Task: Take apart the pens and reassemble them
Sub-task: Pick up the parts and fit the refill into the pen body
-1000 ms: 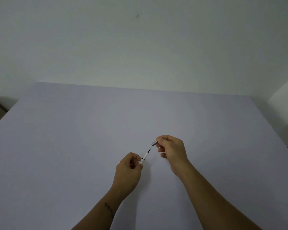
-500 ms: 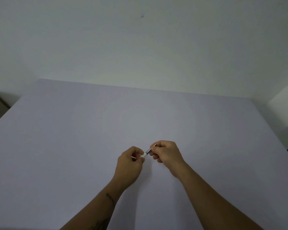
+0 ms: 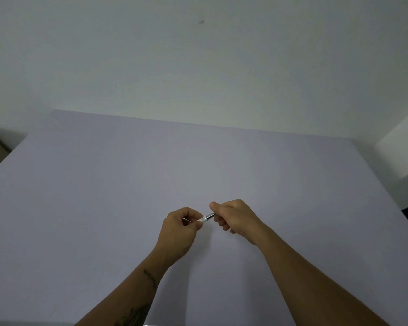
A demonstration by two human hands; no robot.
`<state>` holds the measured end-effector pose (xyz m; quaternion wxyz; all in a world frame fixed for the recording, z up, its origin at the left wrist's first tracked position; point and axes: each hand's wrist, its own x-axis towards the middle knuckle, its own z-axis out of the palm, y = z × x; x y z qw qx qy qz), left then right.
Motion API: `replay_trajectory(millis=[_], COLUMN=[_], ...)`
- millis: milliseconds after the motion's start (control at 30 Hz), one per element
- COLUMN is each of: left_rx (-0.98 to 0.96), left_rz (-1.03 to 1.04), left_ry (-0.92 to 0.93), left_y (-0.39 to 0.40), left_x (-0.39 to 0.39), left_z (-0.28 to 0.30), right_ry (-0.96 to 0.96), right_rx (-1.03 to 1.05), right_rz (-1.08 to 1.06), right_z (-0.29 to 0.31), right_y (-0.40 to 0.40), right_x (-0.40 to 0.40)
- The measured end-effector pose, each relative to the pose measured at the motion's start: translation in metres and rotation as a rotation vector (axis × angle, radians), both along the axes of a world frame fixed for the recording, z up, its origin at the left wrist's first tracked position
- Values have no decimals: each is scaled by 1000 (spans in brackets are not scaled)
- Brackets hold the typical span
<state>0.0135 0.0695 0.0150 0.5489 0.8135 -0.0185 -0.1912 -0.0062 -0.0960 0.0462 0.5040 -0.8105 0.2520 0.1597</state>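
Pinched between thumb and fingertips [image 3: 199,224] of the left hand [image 3: 178,234]: the white end of a slim pen [image 3: 206,218]. Gripped at the other end, a dark and silvery section, by the curled fingers [image 3: 218,221] of the right hand [image 3: 237,217], thumb pressed on top. Only a short stretch of pen visible between the two grips; the rest hidden inside both fists, so no telling whether the halves are fully seated or only partly pushed together. Held in the air just above the pale lilac table [image 3: 104,208], near its middle and close to the body.

Probably mid-join or mid-twist at the seam. Risks from here, as a judgement only:

- Cross-threading or jamming, if the two sections meet at an angle; slightly tilted line of the pen, hard to check alignment from this view.
- Slipping of the smooth silvery part under a thumb-only press, then a drop onto the table and a roll away across the bare surface.
- Loss of a small inner piece such as a spring or refill, if hidden in a fist and released by loosening either grip.
- Bending of a thin refill under too much push along the axis.

No other pens or loose parts visible anywhere on the table. Plain wall [image 3: 198,67] behind.
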Motion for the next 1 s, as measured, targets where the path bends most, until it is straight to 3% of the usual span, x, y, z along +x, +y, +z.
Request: replay_trajectory(millis=[133,267,433,633,1000], left_rx=[6,5,-6,13,23], left_rz=[3,3,6,17,6], left_ry=[2,9,3,13,0], left_y=[0,-1,0,1,2], left_x=[-1,-2,-4,-6,-5], left_z=[-1,-2,2,3,1], right_ry=[-68,-114,-70,-84,-36], right_rx=[84,5,-96,28,-130], right_rz=[-9,38,31,10,109], right_z=[-2,-5,-5,-5,-3], right_y=[-5,-3,1,-7,0], right_x=[-3,-5,-4,-6,-5])
